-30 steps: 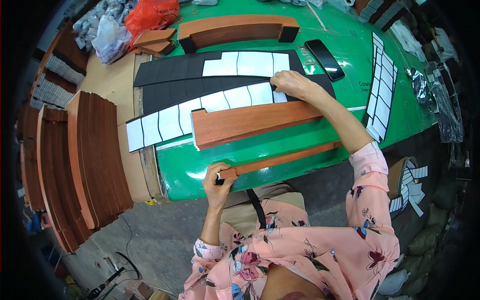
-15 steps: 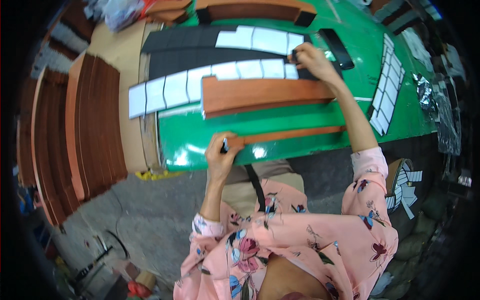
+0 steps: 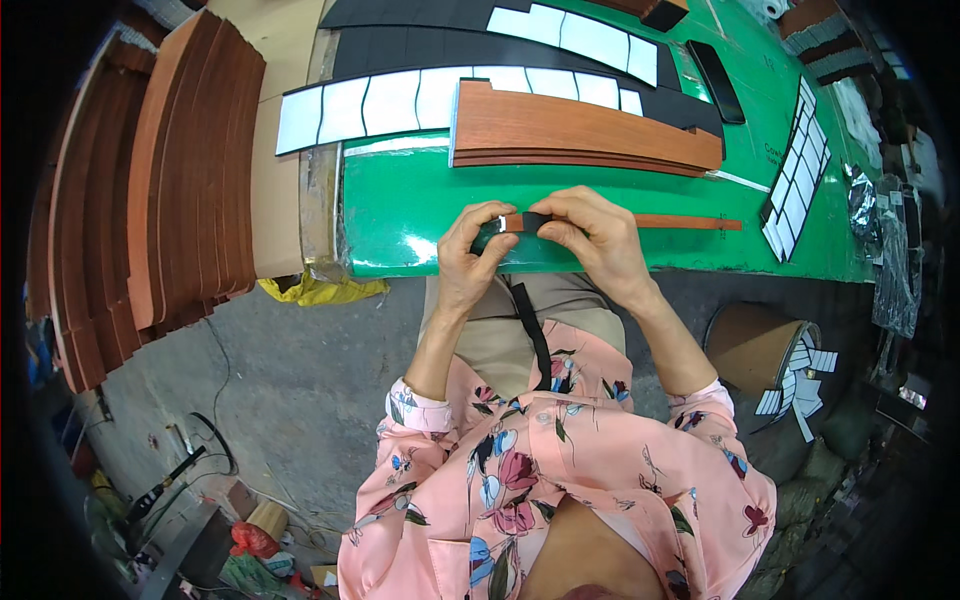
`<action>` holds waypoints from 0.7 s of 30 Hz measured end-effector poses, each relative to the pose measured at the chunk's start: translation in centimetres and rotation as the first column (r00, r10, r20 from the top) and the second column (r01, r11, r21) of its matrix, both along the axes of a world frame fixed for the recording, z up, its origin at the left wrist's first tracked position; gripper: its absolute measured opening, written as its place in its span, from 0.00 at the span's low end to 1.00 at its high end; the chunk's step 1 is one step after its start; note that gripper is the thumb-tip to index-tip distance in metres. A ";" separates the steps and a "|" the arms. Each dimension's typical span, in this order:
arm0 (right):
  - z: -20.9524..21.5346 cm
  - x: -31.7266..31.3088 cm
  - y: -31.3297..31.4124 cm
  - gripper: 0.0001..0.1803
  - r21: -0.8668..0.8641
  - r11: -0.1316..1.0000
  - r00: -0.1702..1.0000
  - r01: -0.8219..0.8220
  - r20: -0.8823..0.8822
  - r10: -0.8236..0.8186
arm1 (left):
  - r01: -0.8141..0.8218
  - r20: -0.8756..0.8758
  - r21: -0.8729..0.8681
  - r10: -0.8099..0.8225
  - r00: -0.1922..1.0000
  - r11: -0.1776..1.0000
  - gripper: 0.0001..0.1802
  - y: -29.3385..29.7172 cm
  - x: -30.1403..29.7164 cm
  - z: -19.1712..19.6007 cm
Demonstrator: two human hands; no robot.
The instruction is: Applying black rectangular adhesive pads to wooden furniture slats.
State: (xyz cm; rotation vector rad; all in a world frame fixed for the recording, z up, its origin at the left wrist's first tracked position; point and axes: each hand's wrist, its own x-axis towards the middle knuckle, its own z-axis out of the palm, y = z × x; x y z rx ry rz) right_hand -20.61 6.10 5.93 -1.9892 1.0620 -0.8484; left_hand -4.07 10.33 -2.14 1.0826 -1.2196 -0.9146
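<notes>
I have the left hand (image 3: 472, 250) closed in a pinch on the left end of a narrow brown strip (image 3: 685, 222), thumb below and fingers above, with a bit of white showing at the tip. The right hand (image 3: 600, 240) is just beside it, thumb and forefinger shut on a small black piece (image 3: 536, 222) that sits across the strip near that end; from my view I cannot tell whether it is pressed flat. The strip runs to the right past the right hand, over the green table (image 3: 400, 225), close to its front edge.

Beyond the 2 hands I see a stack of brown boards (image 3: 585, 128), lying partly over a black strip with white patches (image 3: 390, 103). A dark phone (image 3: 714, 82) lies farther right, and near the right edge is a white-gridded strip (image 3: 797, 170). Off to my left, tall brown panels (image 3: 195, 190) stand in rows. Below the table on the right, a brown bin (image 3: 755, 350) has white scraps (image 3: 803, 385) at its mouth.
</notes>
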 end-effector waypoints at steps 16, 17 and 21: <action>0.3 1.9 0.9 0.13 -0.331 0.943 0.970 0.017 -0.224 -0.096 | -0.045 -0.015 -0.033 0.045 0.999 0.998 0.14 -0.3 0.1 0.2; 0.3 2.0 0.9 0.13 -0.331 0.944 0.970 0.017 -0.225 -0.096 | -0.042 -0.011 -0.032 0.041 0.999 0.999 0.14 -0.3 0.1 0.3; 0.3 2.0 0.9 0.13 -0.332 0.943 0.969 0.022 -0.225 -0.102 | -0.042 -0.021 -0.023 0.042 0.999 0.999 0.14 -0.3 0.0 0.1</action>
